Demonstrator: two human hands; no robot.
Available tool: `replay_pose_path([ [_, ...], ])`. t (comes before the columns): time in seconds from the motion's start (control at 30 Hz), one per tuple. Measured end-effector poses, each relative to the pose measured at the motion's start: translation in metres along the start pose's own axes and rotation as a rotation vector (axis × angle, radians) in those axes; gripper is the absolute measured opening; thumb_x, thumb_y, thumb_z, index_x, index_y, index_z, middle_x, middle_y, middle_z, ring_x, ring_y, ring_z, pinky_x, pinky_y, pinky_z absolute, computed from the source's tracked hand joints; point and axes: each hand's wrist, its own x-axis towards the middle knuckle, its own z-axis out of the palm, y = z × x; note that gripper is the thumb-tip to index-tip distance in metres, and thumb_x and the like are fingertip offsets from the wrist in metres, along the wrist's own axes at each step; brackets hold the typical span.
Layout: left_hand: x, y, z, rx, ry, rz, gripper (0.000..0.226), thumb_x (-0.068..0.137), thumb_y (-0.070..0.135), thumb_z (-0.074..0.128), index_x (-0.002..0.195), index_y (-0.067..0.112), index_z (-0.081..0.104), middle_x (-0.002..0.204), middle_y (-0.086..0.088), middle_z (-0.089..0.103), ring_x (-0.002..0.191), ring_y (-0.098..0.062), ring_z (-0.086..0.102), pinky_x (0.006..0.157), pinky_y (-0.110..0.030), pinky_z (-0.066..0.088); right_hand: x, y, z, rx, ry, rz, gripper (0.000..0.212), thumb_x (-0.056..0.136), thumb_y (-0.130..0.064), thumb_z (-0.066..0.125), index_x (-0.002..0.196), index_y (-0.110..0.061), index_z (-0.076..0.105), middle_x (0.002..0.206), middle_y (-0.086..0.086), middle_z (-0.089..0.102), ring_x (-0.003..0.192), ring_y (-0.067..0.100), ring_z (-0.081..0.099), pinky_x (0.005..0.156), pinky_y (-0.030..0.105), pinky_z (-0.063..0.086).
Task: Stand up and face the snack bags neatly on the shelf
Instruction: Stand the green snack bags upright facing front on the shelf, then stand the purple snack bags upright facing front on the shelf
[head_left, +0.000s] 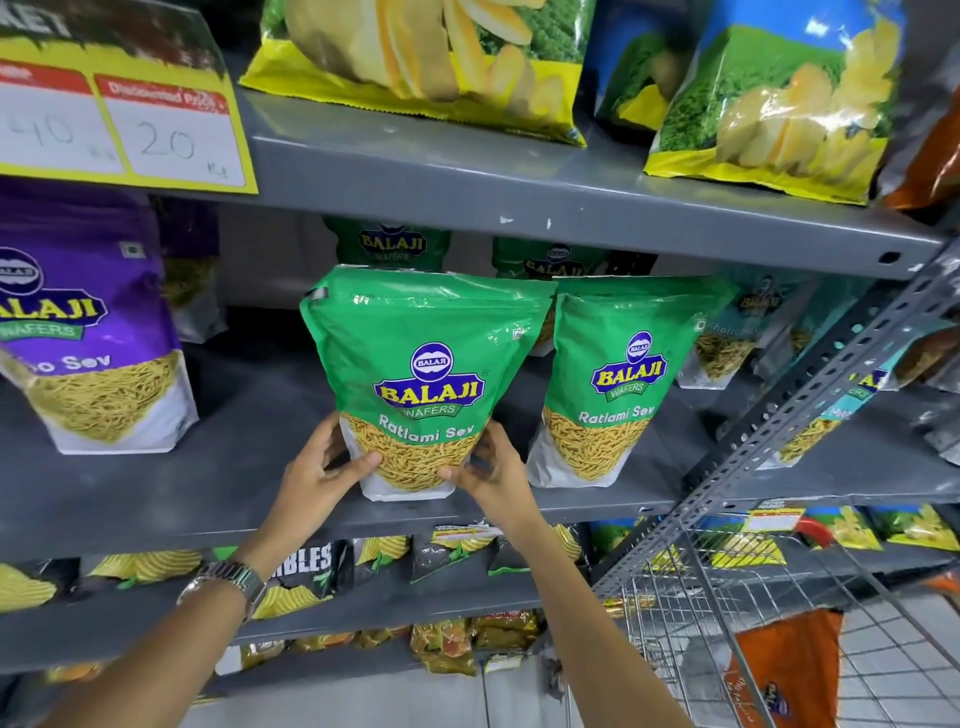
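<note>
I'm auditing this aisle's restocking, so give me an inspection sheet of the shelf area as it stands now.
Surface: grey metal shelf, bare patch left of the held bag.
Job's things: green Ratlami Sev bag upright, label forward, at the shelf's front edge; second Ratlami Sev bag upright beside it on its right; more green bags behind.
Clutter: purple sev bag at left, leaning slightly.
Grippers: left hand and right hand grip the held bag's lower corners.
Cables: nothing seen.
Surroundings: chip bags on the shelf above, price card, wire trolley at lower right.
</note>
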Motion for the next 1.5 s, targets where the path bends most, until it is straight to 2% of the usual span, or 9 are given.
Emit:
replay_pose_path([
  [0.27, -0.007, -0.002, 0.007, -0.082, 0.048, -0.017, 0.07, 0.075, 0.028, 0.07, 0.137, 0.031, 0.037, 0.131, 0.011, 0.055, 0.12, 0.002, 0.053, 0.089, -0.009, 0.046, -0.007, -0.002, 0.001, 0.015, -0.005, 0.005, 0.066, 0.078, -0.008, 0.074, 0.133, -0.014, 0.039, 0.123, -0.006, 0.057, 0.115, 0.009, 0.056, 0.098, 0.026, 0.048],
  [0.43, -0.054, -0.001, 0.051, -0.017, 0.476, 0.053, 0.055, 0.076, 0.024, 0.071, 0.124, 0.026, 0.043, 0.125, -0.002, 0.048, 0.108, -0.01, 0.054, 0.091, -0.022, 0.046, -0.035, -0.002, -0.003, 0.1, 0.357, -0.12, 0.041, 0.082, -0.007, 0.069, 0.117, -0.021, 0.056, 0.111, 0.0, 0.064, 0.102, 0.01, 0.061, 0.086, 0.02, 0.05],
  [0.53, -0.085, 0.008, 0.103, 0.012, 0.212, 0.067, 0.036, 0.079, 0.039, 0.069, 0.108, 0.047, 0.05, 0.108, 0.014, 0.062, 0.1, -0.001, 0.059, 0.086, -0.02, 0.047, -0.048, 0.002, -0.037, 0.062, 0.858, -0.219, 0.028, 0.081, -0.004, 0.067, 0.098, -0.023, 0.057, 0.091, 0.003, 0.062, 0.083, 0.018, 0.058, 0.076, 0.024, 0.049],
  [0.63, -0.066, 0.018, 0.151, 0.09, -0.092, 0.005, 0.065, 0.078, 0.048, 0.066, 0.134, 0.036, 0.034, 0.138, 0.012, 0.048, 0.125, 0.004, 0.044, 0.106, -0.022, 0.036, -0.037, 0.003, -0.098, 0.157, 1.11, -0.093, 0.03, 0.083, -0.002, 0.062, 0.108, -0.016, 0.052, 0.103, 0.011, 0.057, 0.084, 0.016, 0.055, 0.078, 0.03, 0.045],
  [0.77, -0.004, 0.037, 0.194, 0.107, -0.183, -0.144, 0.095, 0.082, 0.054, 0.058, 0.15, 0.02, 0.0, 0.161, 0.002, 0.003, 0.147, -0.014, 0.009, 0.115, -0.032, 0.01, -0.014, 0.004, -0.162, 0.327, 0.656, 0.178, 0.057, 0.081, -0.011, 0.061, 0.135, -0.016, 0.044, 0.127, 0.013, 0.053, 0.094, 0.022, 0.056, 0.079, 0.036, 0.045],
  [0.9, 0.031, 0.04, 0.207, 0.085, -0.164, -0.178, 0.09, 0.081, 0.062, 0.052, 0.15, 0.018, 0.013, 0.16, -0.002, 0.018, 0.145, -0.02, 0.018, 0.116, -0.039, 0.015, -0.009, 0.013, -0.178, 0.253, 0.389, 0.193, 0.045, 0.087, -0.007, 0.054, 0.131, -0.018, 0.053, 0.127, 0.013, 0.061, 0.112, 0.032, 0.059, 0.091, 0.044, 0.049],
  [1.07, 0.028, 0.032, 0.211, 0.126, -0.105, -0.179, 0.094, 0.072, 0.072, 0.049, 0.145, 0.017, 0.029, 0.154, -0.005, 0.032, 0.141, -0.023, 0.029, 0.116, -0.046, 0.023, -0.016, 0.022, -0.175, 0.287, 0.436, 0.122, 0.043, 0.089, -0.008, 0.058, 0.131, -0.013, 0.053, 0.115, 0.003, 0.065, 0.1, 0.01, 0.064, 0.075, 0.021, 0.055],
  [1.37, 0.022, 0.033, 0.218, 0.066, -0.039, -0.101, 0.069, 0.082, 0.055, 0.055, 0.136, 0.014, 0.04, 0.142, -0.004, 0.047, 0.13, -0.02, 0.043, 0.106, -0.037, 0.035, -0.018, 0.023, -0.172, 0.254, 0.435, 0.099, 0.042, 0.089, -0.001, 0.055, 0.127, -0.021, 0.053, 0.12, -0.001, 0.065, 0.11, 0.017, 0.06, 0.084, 0.024, 0.054],
  [1.5, -0.008, 0.032, 0.214, 0.039, 0.002, -0.095, 0.076, 0.083, 0.05, 0.059, 0.144, 0.02, 0.025, 0.15, 0.001, 0.03, 0.135, -0.013, 0.035, 0.108, -0.034, 0.034, -0.027, 0.026, -0.152, 0.28, 0.775, 0.081, 0.048, 0.09, -0.003, 0.055, 0.137, -0.008, 0.045, 0.14, 0.012, 0.051, 0.127, 0.024, 0.049, 0.105, 0.037, 0.041],
])
